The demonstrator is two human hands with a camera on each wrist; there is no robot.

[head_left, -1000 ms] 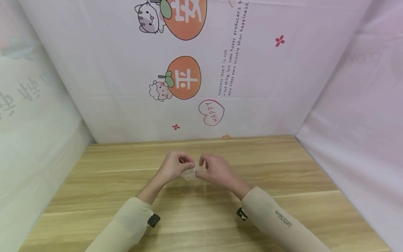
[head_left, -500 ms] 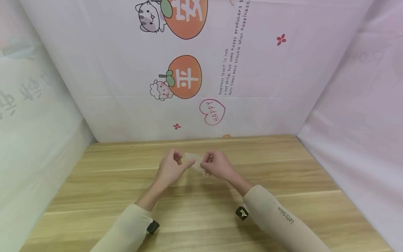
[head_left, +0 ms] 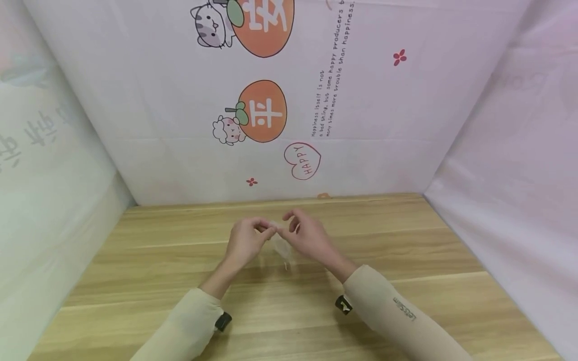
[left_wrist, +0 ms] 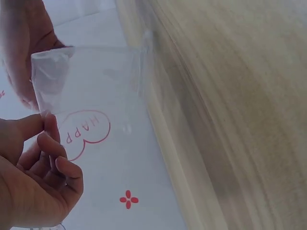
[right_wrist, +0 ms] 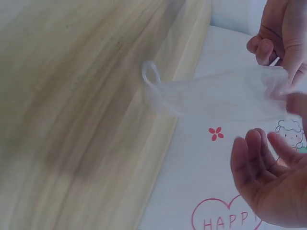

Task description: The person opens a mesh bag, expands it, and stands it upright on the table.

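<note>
A small see-through pouch (head_left: 282, 246) hangs below the fingertips, over the table. In the right wrist view the pouch (right_wrist: 225, 96) looks milky, with a thin cord loop (right_wrist: 151, 74) at its lower end. My left hand (head_left: 244, 241) pinches the upper corner between thumb and index finger; the left wrist view shows this left hand (left_wrist: 41, 175) with its other fingers curled. My right hand (head_left: 311, 240) is close on the other side, its thumb at the pouch's upper edge. The right hand's fingers (right_wrist: 256, 165) are spread apart from the thumb and loosely bent.
The wooden table (head_left: 189, 260) spreads beneath both hands. A white printed cloth wall (head_left: 361, 160) stands behind it, with similar cloth sides (head_left: 58, 175) at left and right. Black wrist straps (head_left: 344, 304) sit at the sleeves.
Half a second ago the right fingers pinched the pouch, stretched between both hands. Now they have spread from it, and the pouch hangs downward with its looped end low.
</note>
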